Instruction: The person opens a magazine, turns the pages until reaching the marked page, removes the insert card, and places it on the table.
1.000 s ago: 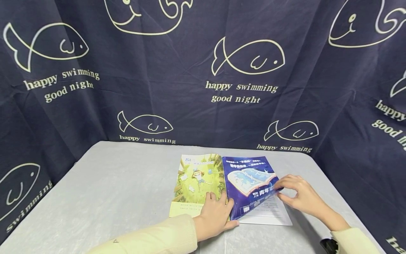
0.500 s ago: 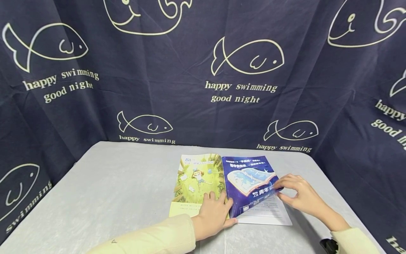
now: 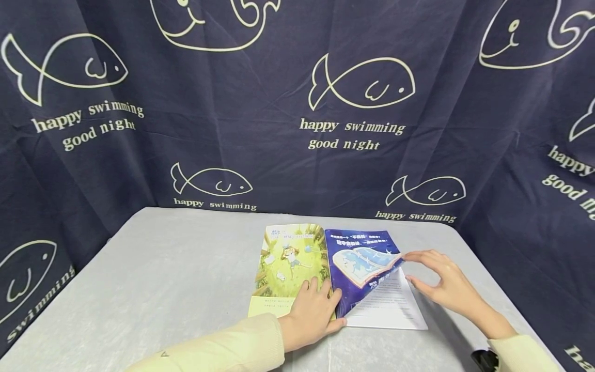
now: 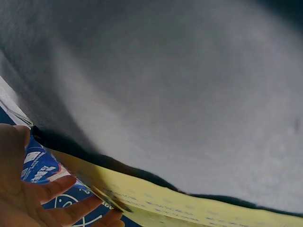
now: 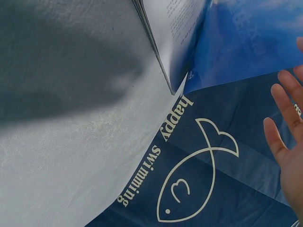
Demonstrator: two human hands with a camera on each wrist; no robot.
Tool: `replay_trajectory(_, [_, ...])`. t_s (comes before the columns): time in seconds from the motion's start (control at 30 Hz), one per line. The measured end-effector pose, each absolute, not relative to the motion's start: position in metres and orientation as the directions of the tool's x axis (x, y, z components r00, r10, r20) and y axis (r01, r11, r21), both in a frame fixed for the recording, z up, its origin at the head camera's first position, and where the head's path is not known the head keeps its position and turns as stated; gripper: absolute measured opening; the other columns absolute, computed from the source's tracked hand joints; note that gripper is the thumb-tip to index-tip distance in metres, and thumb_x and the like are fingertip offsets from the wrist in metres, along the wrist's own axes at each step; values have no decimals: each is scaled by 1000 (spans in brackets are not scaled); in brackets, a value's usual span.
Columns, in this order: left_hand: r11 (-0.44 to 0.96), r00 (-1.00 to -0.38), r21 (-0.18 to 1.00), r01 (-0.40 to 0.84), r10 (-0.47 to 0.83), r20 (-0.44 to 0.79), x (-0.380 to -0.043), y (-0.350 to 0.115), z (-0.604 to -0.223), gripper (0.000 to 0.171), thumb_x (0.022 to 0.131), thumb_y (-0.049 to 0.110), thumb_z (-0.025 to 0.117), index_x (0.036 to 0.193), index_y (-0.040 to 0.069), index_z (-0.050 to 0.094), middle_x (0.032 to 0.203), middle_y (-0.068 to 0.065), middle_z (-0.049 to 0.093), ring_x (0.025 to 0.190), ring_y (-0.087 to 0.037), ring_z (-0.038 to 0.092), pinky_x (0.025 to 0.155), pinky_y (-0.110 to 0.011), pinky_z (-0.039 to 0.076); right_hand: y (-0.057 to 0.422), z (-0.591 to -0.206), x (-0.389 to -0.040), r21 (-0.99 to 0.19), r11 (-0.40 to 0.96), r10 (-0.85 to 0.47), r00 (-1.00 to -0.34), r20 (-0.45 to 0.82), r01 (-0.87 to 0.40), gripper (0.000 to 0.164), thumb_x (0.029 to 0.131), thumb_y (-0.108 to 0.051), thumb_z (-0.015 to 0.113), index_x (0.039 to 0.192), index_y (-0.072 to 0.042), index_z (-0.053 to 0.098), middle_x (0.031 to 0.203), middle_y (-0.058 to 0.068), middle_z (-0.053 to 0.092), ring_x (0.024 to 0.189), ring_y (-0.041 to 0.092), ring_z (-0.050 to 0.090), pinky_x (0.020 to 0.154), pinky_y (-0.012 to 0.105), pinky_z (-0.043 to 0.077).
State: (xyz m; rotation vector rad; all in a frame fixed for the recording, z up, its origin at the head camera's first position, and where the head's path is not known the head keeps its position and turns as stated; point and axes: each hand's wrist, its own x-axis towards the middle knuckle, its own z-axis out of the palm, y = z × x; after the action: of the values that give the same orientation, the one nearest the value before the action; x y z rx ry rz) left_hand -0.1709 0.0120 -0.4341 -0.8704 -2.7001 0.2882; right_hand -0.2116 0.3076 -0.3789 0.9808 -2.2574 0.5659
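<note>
A magazine (image 3: 290, 258) lies spread on the table, with a green illustrated page on its left side. On the right, a dark blue page (image 3: 358, 253) is lifted along its lower outer corner, baring a white printed page (image 3: 395, 307) underneath. My left hand (image 3: 311, 310) rests with spread fingers over the lower left page beside the spine; its fingers (image 4: 71, 210) also show in the left wrist view. My right hand (image 3: 446, 281) is at the blue page's outer edge, fingertips touching it and the thumb apart below. In the right wrist view the fingers (image 5: 284, 104) look extended.
The table (image 3: 176, 268) has a light grey cover. Behind it and at both sides hangs a navy curtain (image 3: 279, 129) with fish drawings and lettering. A black band (image 3: 484, 359) shows at the right sleeve.
My right fingers have moved slightly up and parted from the thumb. The blue page's lower corner has risen and curled further, showing more white page. My left hand stays nearly still.
</note>
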Motion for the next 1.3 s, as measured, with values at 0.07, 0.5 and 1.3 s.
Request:
replay_trajectory(0.07, [793, -768, -266, 548, 603, 216, -171, 11, -434, 61, 86, 67, 32, 124, 22, 48, 119, -5, 54, 96, -24, 51, 77, -34, 40, 308, -379, -212, -150, 643, -486, -551, 678, -752, 51, 56, -3, 78, 105, -9, 66, 101, 1, 67, 100, 1, 52, 93, 9, 26])
replay_trajectory(0.5, [781, -732, -212, 587, 624, 272, -175, 6, -437, 63, 86, 63, 38, 130, 18, 45, 117, -5, 56, 97, -22, 53, 77, -34, 41, 309, -388, -214, -126, 642, -531, -556, 640, -757, 49, 57, -6, 78, 104, -10, 65, 102, 0, 66, 97, 10, 54, 90, 13, 30])
replay_trajectory(1.3, [788, -739, -107, 606, 608, 291, -175, 3, -434, 77, 83, 62, 48, 141, 14, 30, 131, -7, 47, 107, -22, 50, 84, -35, 43, 304, -410, -206, -127, 628, -585, -573, 574, -768, 40, 58, -8, 79, 96, -13, 66, 95, -5, 65, 90, 12, 58, 85, 15, 34])
